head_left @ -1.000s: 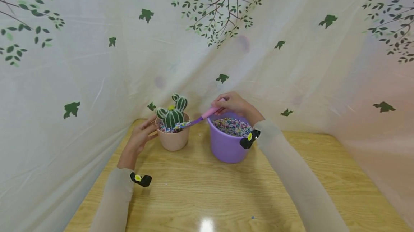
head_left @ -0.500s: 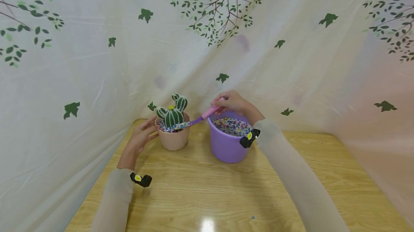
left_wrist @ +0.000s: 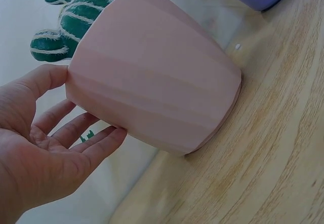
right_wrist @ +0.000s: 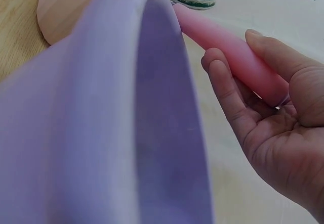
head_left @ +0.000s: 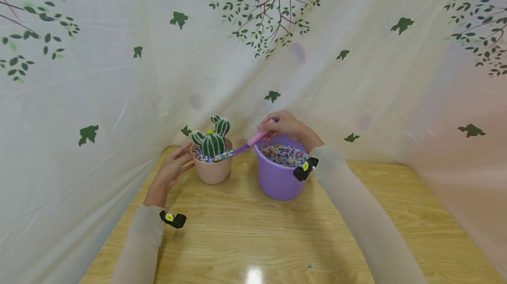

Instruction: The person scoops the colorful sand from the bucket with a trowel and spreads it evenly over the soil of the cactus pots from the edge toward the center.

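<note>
A pale pink pot (head_left: 213, 173) holds a green striped cactus (head_left: 213, 144) and colourful beads (head_left: 210, 159). My left hand (head_left: 173, 167) touches the pot's left side; in the left wrist view, the fairly straight fingers (left_wrist: 104, 145) and thumb rest against its wall and rim. My right hand (head_left: 283, 126) grips the pink handle of a small garden trowel (head_left: 257, 137). Its purple blade (head_left: 240, 149) tilts down over the pot's right rim, with the tip hidden among the beads. In the right wrist view, thumb and fingers hold the handle (right_wrist: 238, 57).
Right of the pot stands a purple bucket (head_left: 279, 180) partly filled with beads (head_left: 284, 155), beneath my right hand. Both containers are on a wooden table (head_left: 237, 226). A stray blue bead (head_left: 310, 266) lies near the front. Leaf-printed cloth (head_left: 245, 72) hangs close behind.
Beads heaped on the trowel's blade have spread into the pot, and the blade has tipped and sunk lower by the rim. My left hand has stayed at the pot.
</note>
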